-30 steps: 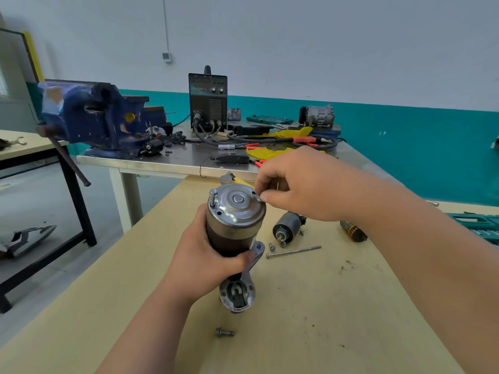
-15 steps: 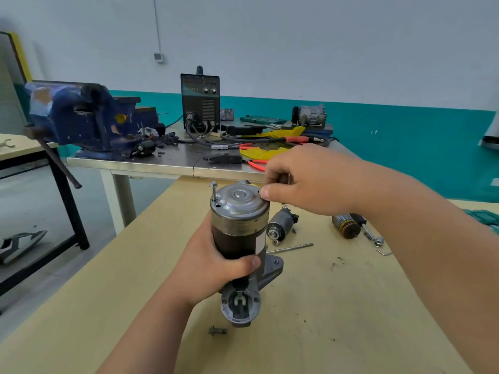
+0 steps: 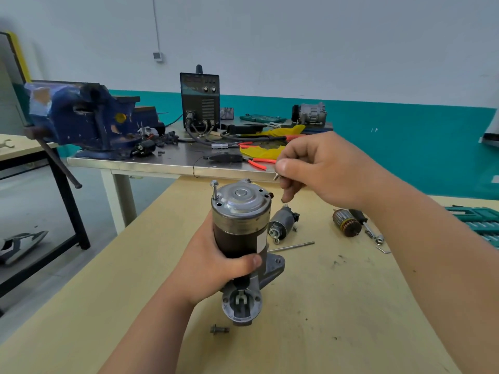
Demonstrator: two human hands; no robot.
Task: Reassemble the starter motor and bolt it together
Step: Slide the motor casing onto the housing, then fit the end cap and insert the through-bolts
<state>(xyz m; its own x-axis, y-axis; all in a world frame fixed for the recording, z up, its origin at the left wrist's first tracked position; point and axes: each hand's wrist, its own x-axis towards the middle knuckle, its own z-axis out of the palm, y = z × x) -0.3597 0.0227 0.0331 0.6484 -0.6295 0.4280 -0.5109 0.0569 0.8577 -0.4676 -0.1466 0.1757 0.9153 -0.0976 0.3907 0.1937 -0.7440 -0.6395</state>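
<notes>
— Why does the left hand [image 3: 213, 268] wrap its fingers [image 3: 251, 261] round the motor [image 3: 237, 238]?
— To steady it upright on the bench [image 3: 324, 306], cap [image 3: 243, 198] up. Rightward, the right hand [image 3: 324, 166] pinches a small screw [image 3: 276, 176] just above the cap's rim.

Bare left hand [image 3: 213, 268]; right hand [image 3: 326, 171]

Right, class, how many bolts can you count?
3: an upright bolt in the starter motor's end cap, a long bolt lying on the table to its right, a short bolt in front of it. The small piece pinched by the right hand may be another.
</notes>
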